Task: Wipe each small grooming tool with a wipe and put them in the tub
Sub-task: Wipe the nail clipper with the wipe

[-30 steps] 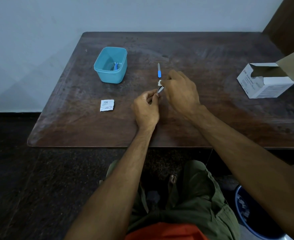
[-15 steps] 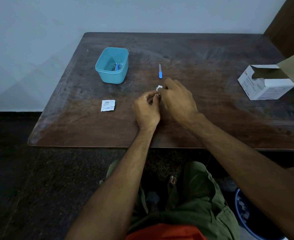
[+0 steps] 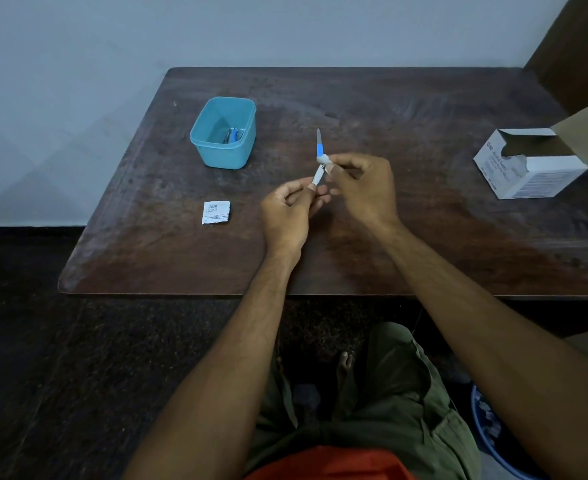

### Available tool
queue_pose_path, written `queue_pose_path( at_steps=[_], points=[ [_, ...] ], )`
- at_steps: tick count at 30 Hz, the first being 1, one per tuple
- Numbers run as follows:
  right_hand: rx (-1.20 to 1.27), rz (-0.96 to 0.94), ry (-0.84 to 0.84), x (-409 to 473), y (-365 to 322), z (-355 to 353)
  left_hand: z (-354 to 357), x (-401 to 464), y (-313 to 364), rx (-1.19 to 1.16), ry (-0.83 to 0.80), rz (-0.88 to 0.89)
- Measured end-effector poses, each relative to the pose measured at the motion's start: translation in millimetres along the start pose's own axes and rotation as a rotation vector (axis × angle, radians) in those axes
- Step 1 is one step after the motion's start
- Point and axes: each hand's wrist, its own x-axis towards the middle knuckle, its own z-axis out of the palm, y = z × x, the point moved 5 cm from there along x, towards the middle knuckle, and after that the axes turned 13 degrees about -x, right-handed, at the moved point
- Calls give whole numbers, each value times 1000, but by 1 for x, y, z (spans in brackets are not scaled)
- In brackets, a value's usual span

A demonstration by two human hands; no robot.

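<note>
Head view is showing you pinching a small metal tool (image 3: 318, 176) in your left hand (image 3: 287, 216) while your right hand (image 3: 363, 188) is pinching the wipe (image 3: 323, 160) round its far end, the tub (image 3: 223, 133) sitting well off to your left, nearer that hand.

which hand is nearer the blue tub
Left. The left hand is just right of and below the tub; the right hand is farther right, beyond it.

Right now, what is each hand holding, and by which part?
The left hand pinches a small metal tool by its near end. The right hand pinches a wipe around the tool's far end.
</note>
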Motion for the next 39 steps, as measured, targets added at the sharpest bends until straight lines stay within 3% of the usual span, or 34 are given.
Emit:
queue_pose_path(
  at_steps=[7, 14, 19, 26, 39],
  points=[
    [-117, -54, 17, 0, -2, 0, 1, -1, 2, -30, -50, -48],
    [-84, -86, -30, -3, -8, 6, -1, 0, 4, -27, -94, -144],
    [-211, -167, 148, 7, -8, -7, -3, 3, 7, -175, -83, -274],
    [-497, -461, 17, -2, -20, 8, -2, 3, 9, -180, -93, -347],
    [-541, -434, -44, 4, -27, 5, -1, 2, 10, -112, -128, -386]
  ],
)
